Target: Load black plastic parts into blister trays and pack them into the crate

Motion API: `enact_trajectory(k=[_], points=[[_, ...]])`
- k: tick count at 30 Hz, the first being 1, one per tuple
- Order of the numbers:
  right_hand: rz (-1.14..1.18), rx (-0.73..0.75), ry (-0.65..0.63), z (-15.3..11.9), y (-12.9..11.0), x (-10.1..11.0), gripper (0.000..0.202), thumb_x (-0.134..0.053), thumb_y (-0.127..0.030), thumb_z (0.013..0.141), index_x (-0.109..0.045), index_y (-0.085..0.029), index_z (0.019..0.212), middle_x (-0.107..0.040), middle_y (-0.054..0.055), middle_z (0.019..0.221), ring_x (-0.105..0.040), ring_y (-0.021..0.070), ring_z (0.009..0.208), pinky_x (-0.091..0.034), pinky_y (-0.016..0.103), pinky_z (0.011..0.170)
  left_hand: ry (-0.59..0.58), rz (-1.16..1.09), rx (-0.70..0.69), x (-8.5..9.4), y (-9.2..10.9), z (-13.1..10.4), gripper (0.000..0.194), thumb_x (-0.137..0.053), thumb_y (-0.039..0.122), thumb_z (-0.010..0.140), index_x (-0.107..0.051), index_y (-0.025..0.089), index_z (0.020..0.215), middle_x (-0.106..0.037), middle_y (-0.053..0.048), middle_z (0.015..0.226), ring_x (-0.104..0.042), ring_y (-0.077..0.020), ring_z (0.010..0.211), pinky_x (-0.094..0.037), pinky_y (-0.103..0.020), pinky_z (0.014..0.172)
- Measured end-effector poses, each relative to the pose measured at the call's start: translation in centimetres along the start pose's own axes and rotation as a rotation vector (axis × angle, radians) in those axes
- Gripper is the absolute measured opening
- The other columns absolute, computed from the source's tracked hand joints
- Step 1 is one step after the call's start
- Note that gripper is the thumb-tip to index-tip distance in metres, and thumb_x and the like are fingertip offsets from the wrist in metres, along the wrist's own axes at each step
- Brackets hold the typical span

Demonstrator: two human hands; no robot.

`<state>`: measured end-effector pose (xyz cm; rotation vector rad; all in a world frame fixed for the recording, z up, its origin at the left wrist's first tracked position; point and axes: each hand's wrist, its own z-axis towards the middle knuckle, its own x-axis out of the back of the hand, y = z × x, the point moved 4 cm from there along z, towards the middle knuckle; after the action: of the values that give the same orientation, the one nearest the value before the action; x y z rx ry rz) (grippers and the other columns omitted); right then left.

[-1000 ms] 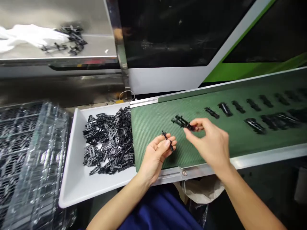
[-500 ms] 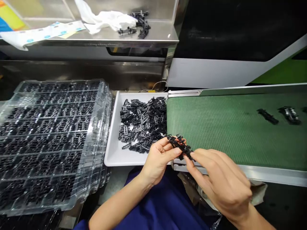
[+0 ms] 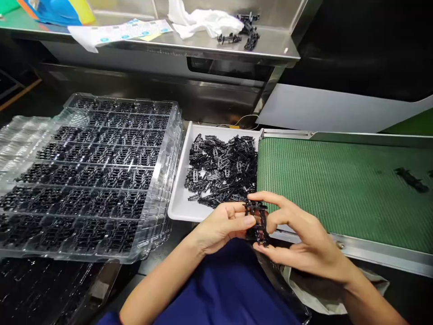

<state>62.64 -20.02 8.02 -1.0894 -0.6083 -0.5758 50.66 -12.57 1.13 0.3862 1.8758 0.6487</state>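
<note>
Small black plastic parts [image 3: 260, 221] sit between my two hands, in front of the white tray and the near end of the green belt. My left hand [image 3: 225, 225] pinches them from the left with the thumb on top. From the right, my right hand [image 3: 297, 232] grips them by their ends, index finger at the far end and thumb at the near end. How many parts are stacked in the grip I cannot tell. Just beyond, a white tray [image 3: 176, 205] holds a heap of loose black parts [image 3: 223, 167] of similar look.
On the left are stacked clear plastic trays [image 3: 158, 180], their compartments filled with black parts. A green conveyor belt [image 3: 324, 180] runs off to the right, carrying a black part [image 3: 411, 179]. Above, a metal shelf [image 3: 189, 49] bears a white cloth [image 3: 206, 21] and several black parts [image 3: 248, 31].
The view has swung left, so the surroundings appear shifted right. My right hand has changed from pinching one end of the parts to spanning both ends, and the parts are turned more upright.
</note>
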Motion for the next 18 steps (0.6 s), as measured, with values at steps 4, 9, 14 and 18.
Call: enact_trajectory(k=[4, 9, 14, 18], points=[[-0.024, -0.037, 0.068, -0.4, -0.3, 0.0, 0.034, -0.073, -0.019, 0.079, -0.046, -0.024, 0.099, -0.059, 0.014, 0.131, -0.057, 0.0212, 0.124, -0.048, 0.036, 0.104, 0.086, -0.013, -0.048, 0.4, -0.1, -0.5, 0.045, -0.087, 0.041, 0.065, -0.074, 0.014, 0.099, -0.074, -0.009, 0.091, -0.065, -0.0104, 0.069, -0.049, -0.018, 0.064], [-0.24, 0.036, -0.01, -1.1, -1.4, 0.1, 0.033, -0.064, -0.015, 0.086, -0.044, -0.021, 0.111, -0.057, 0.018, 0.135, -0.049, 0.0234, 0.132, -0.039, 0.047, 0.114, 0.124, 0.02, -0.098, 0.2, -0.1, -0.8, 0.047, -0.089, 0.038, 0.063, -0.073, 0.015, 0.101, -0.075, -0.007, 0.089, -0.066, -0.0096, 0.07, -0.048, -0.016, 0.065], [-0.278, 0.067, -0.047, -1.6, -1.5, 0.4, 0.033, -0.063, -0.014, 0.087, -0.044, -0.018, 0.113, -0.056, 0.019, 0.137, -0.047, 0.0233, 0.135, -0.037, 0.048, 0.116, 0.092, 0.019, -0.078, -0.6, -0.3, -0.5, 0.048, -0.089, 0.036, 0.062, -0.074, 0.014, 0.101, -0.075, -0.007, 0.086, -0.066, -0.0113, 0.07, -0.049, -0.018, 0.066], [-0.279, 0.048, -0.064, -2.3, -1.0, 0.6, 0.035, -0.063, -0.016, 0.087, -0.045, -0.018, 0.116, -0.056, 0.017, 0.139, -0.044, 0.0251, 0.138, -0.039, 0.05, 0.115, 0.087, 0.013, -0.048, -0.9, -0.8, 0.0, 0.046, -0.089, 0.035, 0.062, -0.074, 0.014, 0.101, -0.075, -0.007, 0.088, -0.066, -0.0123, 0.07, -0.05, -0.02, 0.067]])
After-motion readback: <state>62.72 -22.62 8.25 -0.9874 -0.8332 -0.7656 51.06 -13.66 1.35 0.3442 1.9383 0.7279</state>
